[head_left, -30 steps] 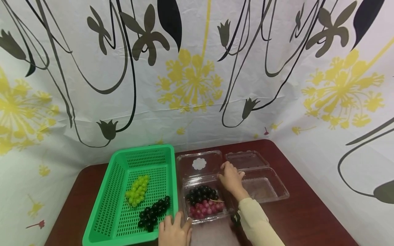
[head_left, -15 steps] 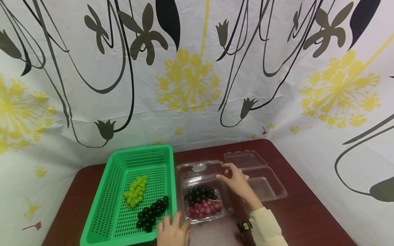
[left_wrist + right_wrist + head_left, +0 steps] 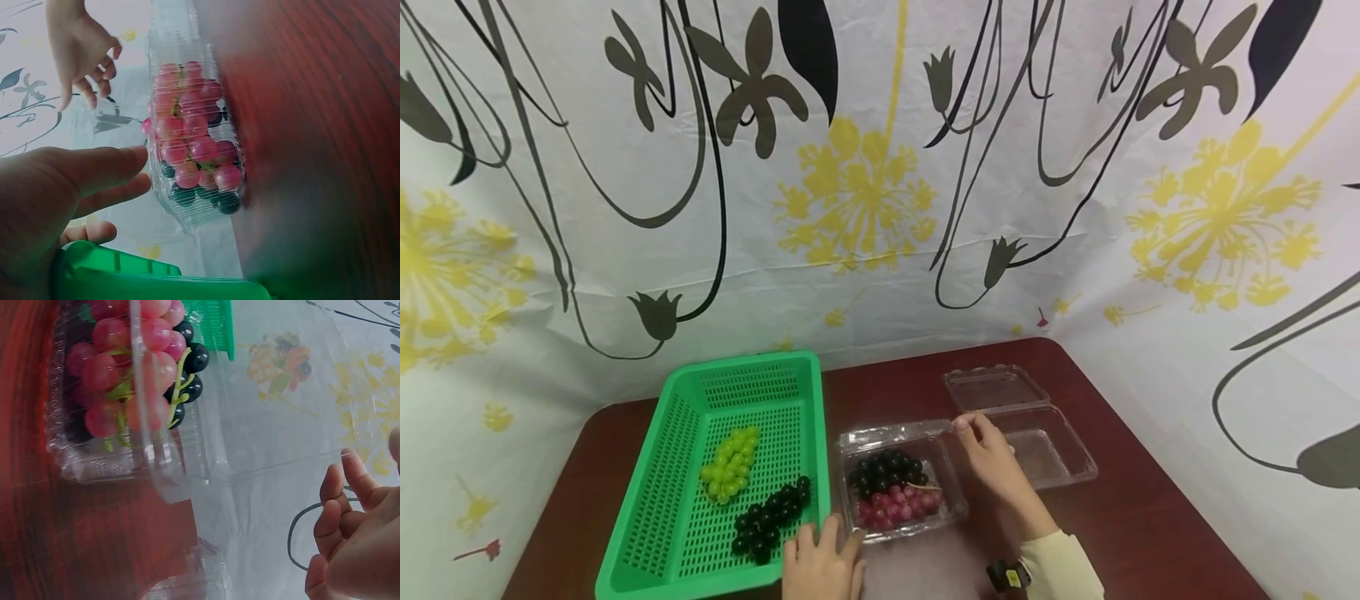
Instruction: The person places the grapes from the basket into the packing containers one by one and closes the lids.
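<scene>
Okay, right hand (image 3: 992,454): loosely spread at lid's (image 3: 262,425) edge; ease it down evenly.
Left hand (image 3: 822,565): spread, touching box (image 3: 951,492); steady it.
Stem (image 3: 179,384): between them; watch it.

Left hand (image 3: 823,567) cropped below, touch of right hand (image 3: 365,534) on clear lid (image 3: 256,434) — uncertain

Can't actually read any text, brand or number here. Closest I've got is a fruit-picture sticker (image 3: 279,364) on the clear lid (image 3: 244,440), right of my green basket (image 3: 741,360). Also right of the basket, the black gadget (image 3: 996,577) by my sleeve (image 3: 1063,571) has a yellow patch (image 3: 1013,577), too small to make out.
</scene>
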Demonstrator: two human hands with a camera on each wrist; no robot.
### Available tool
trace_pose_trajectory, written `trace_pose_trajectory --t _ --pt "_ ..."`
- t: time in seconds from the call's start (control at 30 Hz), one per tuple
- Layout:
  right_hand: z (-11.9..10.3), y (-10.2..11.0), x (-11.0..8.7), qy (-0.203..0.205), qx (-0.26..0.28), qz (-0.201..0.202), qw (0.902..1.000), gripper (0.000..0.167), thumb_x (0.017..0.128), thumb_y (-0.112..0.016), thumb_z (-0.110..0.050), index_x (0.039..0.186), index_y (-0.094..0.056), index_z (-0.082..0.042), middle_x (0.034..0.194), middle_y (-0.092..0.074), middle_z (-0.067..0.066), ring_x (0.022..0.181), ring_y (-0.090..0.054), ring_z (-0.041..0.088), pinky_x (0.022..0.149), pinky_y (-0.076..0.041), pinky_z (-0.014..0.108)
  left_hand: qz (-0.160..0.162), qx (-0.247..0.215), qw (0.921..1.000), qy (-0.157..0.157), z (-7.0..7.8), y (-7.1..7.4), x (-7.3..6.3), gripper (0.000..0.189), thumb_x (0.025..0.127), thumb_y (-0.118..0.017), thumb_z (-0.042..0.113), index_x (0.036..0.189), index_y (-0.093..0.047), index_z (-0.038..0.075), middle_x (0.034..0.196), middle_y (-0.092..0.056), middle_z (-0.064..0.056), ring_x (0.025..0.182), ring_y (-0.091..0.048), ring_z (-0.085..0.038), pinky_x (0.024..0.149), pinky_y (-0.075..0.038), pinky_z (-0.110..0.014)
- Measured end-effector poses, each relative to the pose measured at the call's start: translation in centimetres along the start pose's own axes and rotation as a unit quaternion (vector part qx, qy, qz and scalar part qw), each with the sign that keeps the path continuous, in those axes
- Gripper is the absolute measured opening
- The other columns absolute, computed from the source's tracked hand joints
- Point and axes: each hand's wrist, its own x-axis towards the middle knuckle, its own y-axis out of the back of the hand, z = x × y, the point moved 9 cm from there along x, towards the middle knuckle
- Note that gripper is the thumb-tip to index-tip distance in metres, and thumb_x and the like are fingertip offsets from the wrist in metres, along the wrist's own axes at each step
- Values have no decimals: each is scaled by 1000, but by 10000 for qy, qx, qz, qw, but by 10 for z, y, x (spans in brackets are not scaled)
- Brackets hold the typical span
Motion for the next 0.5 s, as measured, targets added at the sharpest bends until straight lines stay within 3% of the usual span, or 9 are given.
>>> trace_pose_trajectory --t 0.1,0.27,0.37,0.5 --pt "6 -1 -7 -273 68 -165 9995 27 102 -47 -34 106 -58 -10 107 -64 8 92 -55 16 95 -35 51 52 47 10000 29 0 1 0 41 68 -76 56 102 -69 34 104 -56 4 84 -50 -22 69 -41 -39" --pt "11 -6 -19 -252 741 -351 9963 18 99 -53 -19 110 -54 -4 104 -58 8 92 -51 7 83 -45 23 732 -294 9963 332 -6 7 -2 48 64 -80 53 98 -63 25 97 -60 6 79 -51 -18 67 -40 -35" --pt "16 -10 -27 -355 903 -466 9942 23 97 -54 -14 117 -50 -2 104 -53 9 90 -50 6 80 -44 20 984 -572 9923 493 -9 9 -4 53 62 -81 51 100 -60 21 93 -62 5 76 -50 -18 67 -38 -34" --pt "24 -16 -37 -538 988 -607 9918 29 95 -54 -8 122 -46 0 104 -51 10 86 -50 8 75 -45 21 891 -558 9929 566 -10 7 -4 68 64 -79 51 118 -54 20 91 -63 3 77 -51 -19 68 -39 -34"
